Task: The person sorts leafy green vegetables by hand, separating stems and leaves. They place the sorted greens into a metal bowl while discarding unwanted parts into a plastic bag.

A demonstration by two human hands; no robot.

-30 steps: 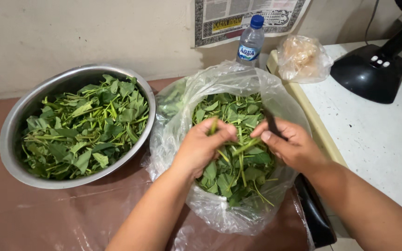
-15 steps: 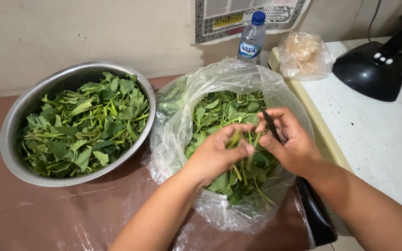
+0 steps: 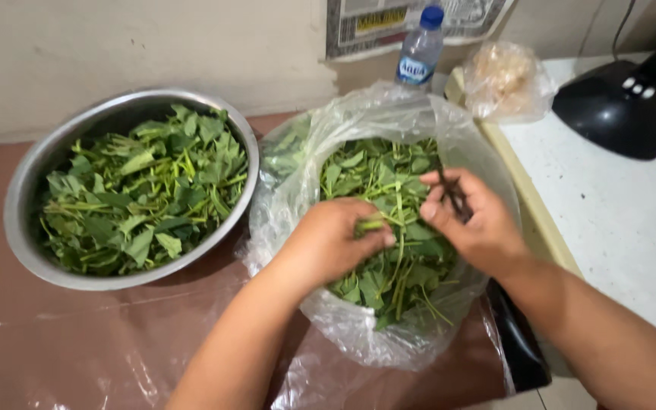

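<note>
A clear plastic bag (image 3: 449, 137) stands open at the centre, full of leafy green stalks (image 3: 377, 178). Both my hands are inside its mouth. My left hand (image 3: 332, 243) is closed around a green stem (image 3: 370, 225) from the pile. My right hand (image 3: 476, 220) pinches a thin dark stick-like thing (image 3: 447, 188) between thumb and fingers, just to the right of the left hand. To the left sits a steel bowl (image 3: 32, 171) heaped with picked green leaves (image 3: 146, 193).
Brown plastic sheet (image 3: 77, 342) covers the table. A water bottle (image 3: 421, 52) stands behind the bag, a knotted bag of pale food (image 3: 504, 80) beside it. A black fan base (image 3: 622, 106) rests on the white counter (image 3: 616, 220) at right. A black object (image 3: 518, 342) lies below the bag.
Both hands have shifted slightly within the bag; the left hand has closed more tightly on a stem and the right hand has lifted the dark stick a little.
</note>
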